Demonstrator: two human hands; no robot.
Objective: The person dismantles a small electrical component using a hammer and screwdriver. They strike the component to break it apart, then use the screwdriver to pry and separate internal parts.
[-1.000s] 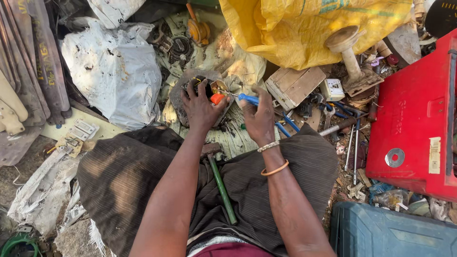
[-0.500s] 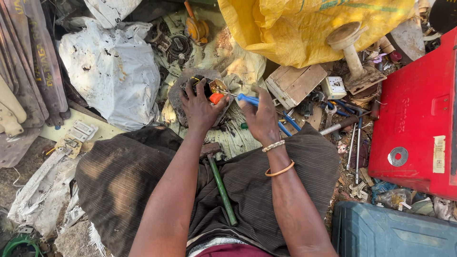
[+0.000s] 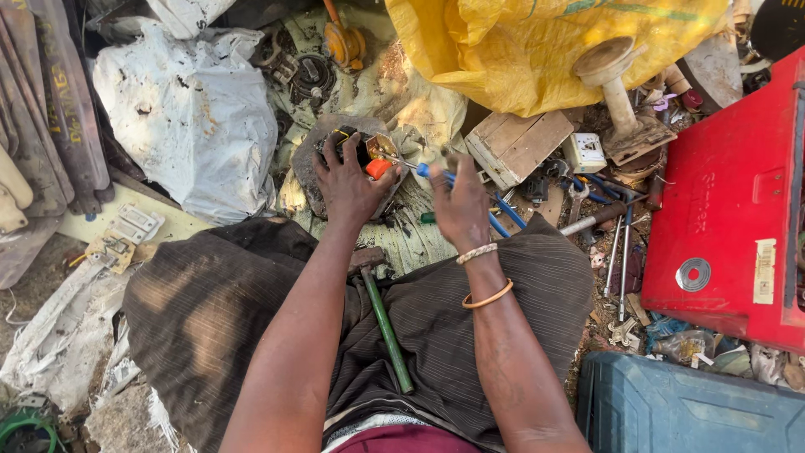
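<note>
My left hand (image 3: 348,186) grips a small dark metal part with an orange piece (image 3: 366,156), held against a flat grey stone (image 3: 312,144). My right hand (image 3: 461,205) is closed around a blue-handled screwdriver (image 3: 429,171) whose thin shaft points left into that part. Two bangles sit on my right wrist. A green-handled hammer (image 3: 384,320) lies across my lap on dark striped cloth (image 3: 210,310), between my forearms.
A red metal case (image 3: 729,218) stands at right, a blue-grey box (image 3: 688,407) below it. Spanners and pliers (image 3: 616,239) lie beside a wooden block (image 3: 516,144). A yellow sack (image 3: 537,50) is at the top, a white sack (image 3: 189,117) at left.
Both hands stay on the part and the screwdriver; the right hand has shifted slightly on the handle. The view has barely moved.
</note>
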